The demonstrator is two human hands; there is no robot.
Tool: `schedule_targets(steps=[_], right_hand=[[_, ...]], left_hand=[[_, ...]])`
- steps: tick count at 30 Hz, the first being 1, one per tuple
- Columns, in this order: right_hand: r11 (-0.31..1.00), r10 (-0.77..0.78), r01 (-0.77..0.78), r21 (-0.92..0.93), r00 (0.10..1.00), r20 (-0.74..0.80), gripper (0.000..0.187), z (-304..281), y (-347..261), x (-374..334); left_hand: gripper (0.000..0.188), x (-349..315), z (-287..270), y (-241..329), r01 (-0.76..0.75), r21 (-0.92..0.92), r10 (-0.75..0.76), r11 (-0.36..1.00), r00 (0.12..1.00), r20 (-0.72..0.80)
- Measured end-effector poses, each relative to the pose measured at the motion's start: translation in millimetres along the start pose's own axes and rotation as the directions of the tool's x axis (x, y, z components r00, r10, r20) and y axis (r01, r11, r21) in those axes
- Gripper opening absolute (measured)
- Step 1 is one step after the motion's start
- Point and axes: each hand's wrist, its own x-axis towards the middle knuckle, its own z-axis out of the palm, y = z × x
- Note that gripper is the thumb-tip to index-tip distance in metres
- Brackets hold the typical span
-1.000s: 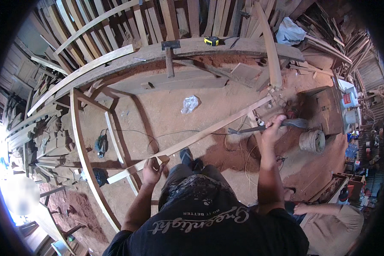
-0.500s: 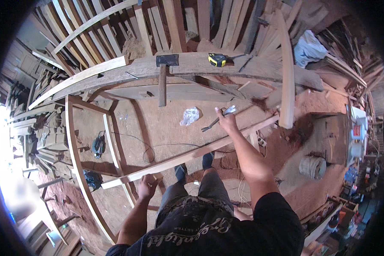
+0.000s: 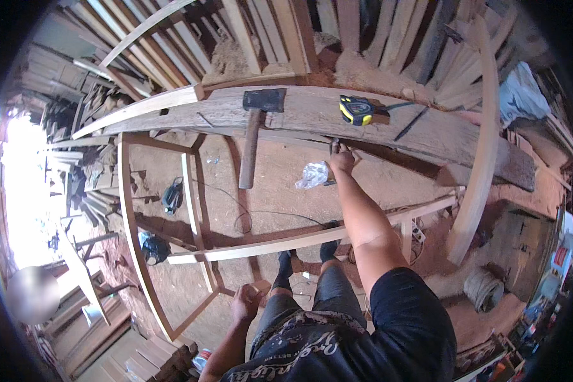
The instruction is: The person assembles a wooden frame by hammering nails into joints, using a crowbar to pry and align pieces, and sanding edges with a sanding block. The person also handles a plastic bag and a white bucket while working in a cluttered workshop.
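Note:
My right hand [image 3: 341,160] reaches forward to the near edge of the thick wooden beam [image 3: 312,114], its fingers closed; what they hold is hidden. Just left of it, a crumpled clear plastic bag [image 3: 312,176] lies on the ground. My left hand [image 3: 244,303] hangs low in front of my left thigh, fingers curled, contents not visible. Beyond it, a long pale wooden bar [image 3: 280,244] runs across the wooden frame [image 3: 128,210]. On the beam rest a dark-headed hammer [image 3: 251,143], its handle overhanging the near edge, and a yellow-and-black tape measure [image 3: 356,111].
A curved pale board [image 3: 481,159] juts past the beam's right end. Planks [image 3: 286,38] lean behind the beam. A dark power tool [image 3: 172,196] with a cord lies inside the frame. At right stand a coil [image 3: 484,288] and a wooden box [image 3: 522,248].
My right hand has moved forward to the beam's edge; the dark-handled tool with a shiny end seen in it earlier is no longer plainly visible. The whole view has shifted. My left hand stays low.

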Motion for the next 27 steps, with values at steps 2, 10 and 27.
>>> schedule_targets(steps=[2, 10, 27], right_hand=[[0.999, 0.043, -0.041, -0.035, 0.998, 0.054, 0.053, 0, -10, -3], [0.898, -0.428, 0.228, 0.376, 0.644, 0.634, 0.045, -26, 65, -156], [0.922, -0.341, 0.379, -0.082, 0.69, -0.639, 0.074, -317, -49, -117]], left_hand=[[0.05, 3, 9, 28, -0.055, 0.021, 0.056, 0.998, 0.998, -0.027], [0.044, 65, 36, 151, -0.188, -0.083, 0.197, 0.979, 0.973, 0.118], [0.046, 262, -53, 204, 0.07, -0.954, -0.02, 0.293, 0.998, 0.067]])
